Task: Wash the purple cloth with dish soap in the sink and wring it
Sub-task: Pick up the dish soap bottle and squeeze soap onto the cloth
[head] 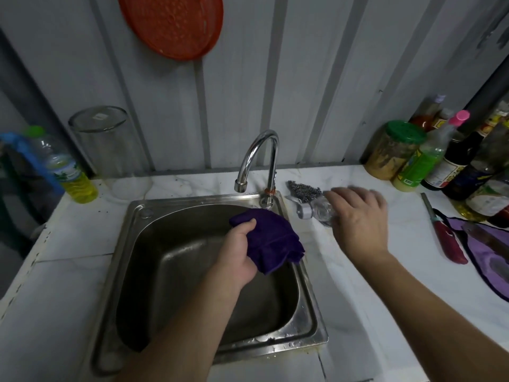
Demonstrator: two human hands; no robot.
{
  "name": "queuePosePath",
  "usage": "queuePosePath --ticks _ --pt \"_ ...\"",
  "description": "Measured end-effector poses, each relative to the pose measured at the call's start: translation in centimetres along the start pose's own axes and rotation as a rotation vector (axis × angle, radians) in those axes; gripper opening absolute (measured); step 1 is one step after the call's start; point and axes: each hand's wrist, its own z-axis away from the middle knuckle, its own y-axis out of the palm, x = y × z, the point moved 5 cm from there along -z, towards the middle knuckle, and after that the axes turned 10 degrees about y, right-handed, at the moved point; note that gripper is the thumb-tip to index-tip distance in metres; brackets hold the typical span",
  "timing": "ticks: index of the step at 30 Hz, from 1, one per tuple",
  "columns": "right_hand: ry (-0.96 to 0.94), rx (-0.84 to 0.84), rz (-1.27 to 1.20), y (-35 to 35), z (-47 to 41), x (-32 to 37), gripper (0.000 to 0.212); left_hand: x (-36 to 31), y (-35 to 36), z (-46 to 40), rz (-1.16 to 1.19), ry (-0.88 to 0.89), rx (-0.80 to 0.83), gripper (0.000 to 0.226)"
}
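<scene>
My left hand [239, 250] grips the dark purple cloth [272, 241] and holds it bunched over the right side of the steel sink [143, 216]. On the counter to the right of the sink, my right hand [358, 216] is closed around a clear bottle [319, 210] with a grey cap, tilted with its cap toward the faucet base. The hand is blurred. The curved chrome faucet [259, 158] stands behind the sink; no water runs from it.
A steel scourer [303, 190] lies beside the faucet. A bottle of yellow liquid [68, 172] and an upturned clear jar [104, 139] stand back left. Several sauce bottles [454, 158] crowd the back right. A red-handled knife [443, 235] and a purple board [490, 255] lie at right.
</scene>
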Motion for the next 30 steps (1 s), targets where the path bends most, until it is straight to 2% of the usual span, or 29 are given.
queuePosePath --ticks 5,10,16,20,25,30 --pt "-0.309 -0.07 0.091 -2.1 -2.5 3.9 0.032 0.4 -0.1 0.2 0.01 -0.014 -0.022 0.036" --pt "-0.464 -0.172 0.096 -3.2 -3.4 6.2 0.034 0.5 0.2 0.2 0.025 -0.009 -0.002 0.031" --pt "-0.47 -0.251 0.068 -3.6 -4.0 6.8 0.028 0.1 0.2 0.2 0.033 -0.011 0.002 0.031" --pt "-0.448 -0.241 0.065 -3.3 -4.1 6.6 0.041 0.1 0.0 0.2 0.037 -0.016 -0.008 0.033" --pt "-0.451 -0.254 0.073 -3.2 -3.9 6.6 0.032 0.0 -0.3 0.0 0.033 -0.007 -0.013 0.035" --pt "-0.401 -0.232 0.061 -3.4 -3.8 6.8 0.033 0.0 -0.3 0.1 0.026 -0.007 -0.015 0.035"
